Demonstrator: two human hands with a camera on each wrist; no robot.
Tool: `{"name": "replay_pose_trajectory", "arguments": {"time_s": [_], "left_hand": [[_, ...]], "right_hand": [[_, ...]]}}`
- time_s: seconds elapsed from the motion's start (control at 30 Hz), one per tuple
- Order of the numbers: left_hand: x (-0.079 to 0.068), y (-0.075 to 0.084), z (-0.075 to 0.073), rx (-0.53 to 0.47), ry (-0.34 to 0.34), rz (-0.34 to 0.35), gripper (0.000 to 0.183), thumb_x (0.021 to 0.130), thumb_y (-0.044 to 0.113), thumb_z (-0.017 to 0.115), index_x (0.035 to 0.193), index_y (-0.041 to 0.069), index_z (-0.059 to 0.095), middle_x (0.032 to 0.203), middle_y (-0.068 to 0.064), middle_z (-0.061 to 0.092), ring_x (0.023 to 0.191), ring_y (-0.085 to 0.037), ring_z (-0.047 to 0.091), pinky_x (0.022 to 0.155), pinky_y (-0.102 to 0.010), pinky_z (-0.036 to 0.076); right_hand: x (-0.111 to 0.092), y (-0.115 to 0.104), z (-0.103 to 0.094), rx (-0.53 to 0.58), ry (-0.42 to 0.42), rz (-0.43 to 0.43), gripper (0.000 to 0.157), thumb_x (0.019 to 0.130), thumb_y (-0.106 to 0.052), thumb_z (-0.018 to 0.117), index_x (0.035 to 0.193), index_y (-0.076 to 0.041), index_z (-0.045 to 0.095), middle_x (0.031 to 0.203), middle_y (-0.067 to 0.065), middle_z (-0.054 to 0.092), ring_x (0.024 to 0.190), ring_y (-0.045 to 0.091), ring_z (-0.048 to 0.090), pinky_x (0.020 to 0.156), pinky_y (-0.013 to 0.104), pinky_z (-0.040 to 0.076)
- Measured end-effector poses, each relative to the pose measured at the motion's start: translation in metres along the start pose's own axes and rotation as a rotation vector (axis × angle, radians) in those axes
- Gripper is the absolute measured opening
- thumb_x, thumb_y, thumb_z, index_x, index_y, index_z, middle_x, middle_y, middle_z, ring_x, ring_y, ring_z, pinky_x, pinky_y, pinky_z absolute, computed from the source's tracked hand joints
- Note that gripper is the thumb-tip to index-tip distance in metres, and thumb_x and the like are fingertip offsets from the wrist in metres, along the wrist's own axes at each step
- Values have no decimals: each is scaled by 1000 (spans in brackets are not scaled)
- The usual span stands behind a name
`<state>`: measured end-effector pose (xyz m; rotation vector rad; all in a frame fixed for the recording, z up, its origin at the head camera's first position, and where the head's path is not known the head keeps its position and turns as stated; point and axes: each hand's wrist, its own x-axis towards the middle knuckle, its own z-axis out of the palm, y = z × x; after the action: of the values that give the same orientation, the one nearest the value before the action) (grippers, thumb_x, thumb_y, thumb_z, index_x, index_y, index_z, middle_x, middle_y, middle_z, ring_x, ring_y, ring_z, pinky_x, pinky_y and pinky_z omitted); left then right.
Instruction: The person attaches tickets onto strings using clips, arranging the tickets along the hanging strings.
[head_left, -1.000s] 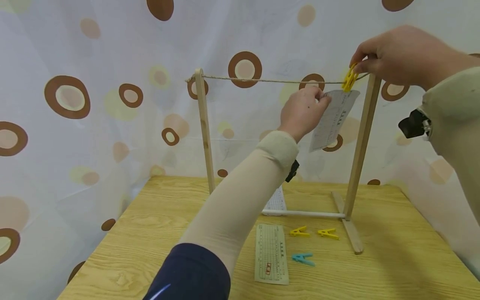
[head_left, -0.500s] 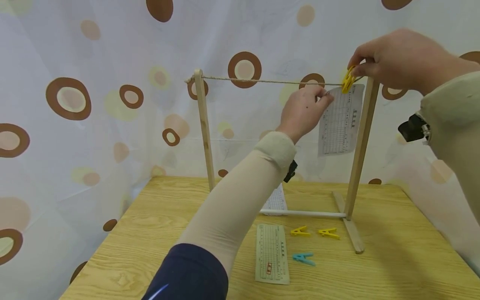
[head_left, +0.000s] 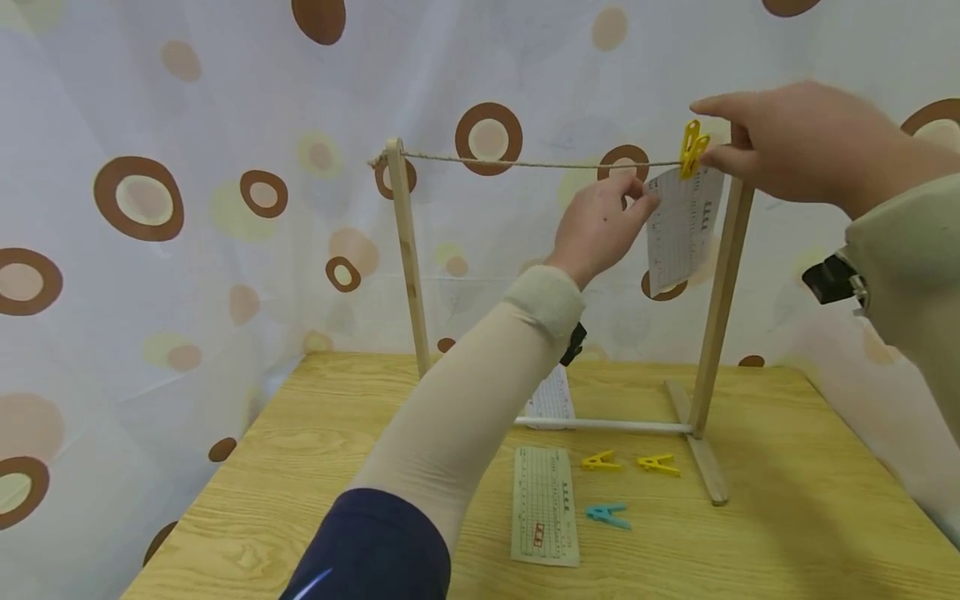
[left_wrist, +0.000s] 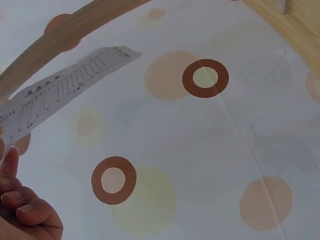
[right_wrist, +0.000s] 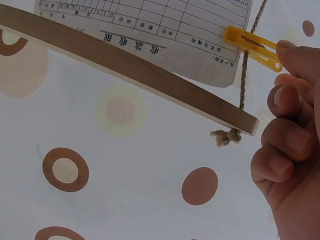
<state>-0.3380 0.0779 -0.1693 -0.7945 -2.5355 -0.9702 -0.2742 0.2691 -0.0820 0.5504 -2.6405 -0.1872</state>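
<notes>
A printed receipt slip (head_left: 678,229) hangs from the twine (head_left: 525,162) near its right end. A yellow clothespin (head_left: 693,152) clips its upper edge to the line; the right wrist view shows the same clothespin (right_wrist: 253,48) across the twine. My left hand (head_left: 600,223) pinches the slip's upper left corner between thumb and index finger. My right hand (head_left: 813,150) is at the clothespin with thumb and index finger spread apart, one fingertip right at its handle end. In the left wrist view, the slip (left_wrist: 65,87) slants away from the fingers.
The twine runs between two wooden posts (head_left: 722,308), with a white bar (head_left: 622,427) low between them. On the table (head_left: 795,500) lie a yellowish slip (head_left: 543,500), two yellow clothespins (head_left: 657,465) and a blue clothespin (head_left: 607,516). Another white slip (head_left: 552,400) lies behind the bar, partly hidden.
The right thumb and index finger have spread off the clothespin's handles, leaving it clipped on the twine. The slip has swung and turned. The left hand stays at its corner.
</notes>
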Motion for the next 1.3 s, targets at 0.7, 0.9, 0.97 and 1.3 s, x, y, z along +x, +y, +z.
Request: {"name": "replay_pose_trajectory", "arguments": {"time_s": [0.7,0.9,0.97,1.3], "left_hand": [[-51,-47,-2,51,-113,106,32,103,41,56,128,21,59,90,1,56,77,-13,51,63,-28,42],[-68,-49,-2,69,-129,145,33,103,42,56,129,21,58,85,1,55,69,-13,49,60,-28,39],[-74,-51,-2,72,-123,172,33,103,41,57,128,20,59,82,1,55,65,-14,47,60,-28,38],[-106,-66,5,-35,-176,200,34,102,35,62,129,14,61,72,-2,52,56,-15,43,54,-28,38]], "right_hand": [[-47,-10,29,102,229,38,65,98,-16,63,155,-3,35,79,10,55,55,21,44,48,35,36],[-61,-16,42,119,256,43,63,97,-15,64,153,-2,39,79,9,55,52,18,42,47,33,35],[-68,-20,48,144,262,56,63,97,-14,64,153,-3,39,78,8,55,52,17,42,48,33,35],[-97,-46,90,343,306,63,59,92,-11,73,146,-6,50,74,-1,54,54,10,43,48,25,38]]}}
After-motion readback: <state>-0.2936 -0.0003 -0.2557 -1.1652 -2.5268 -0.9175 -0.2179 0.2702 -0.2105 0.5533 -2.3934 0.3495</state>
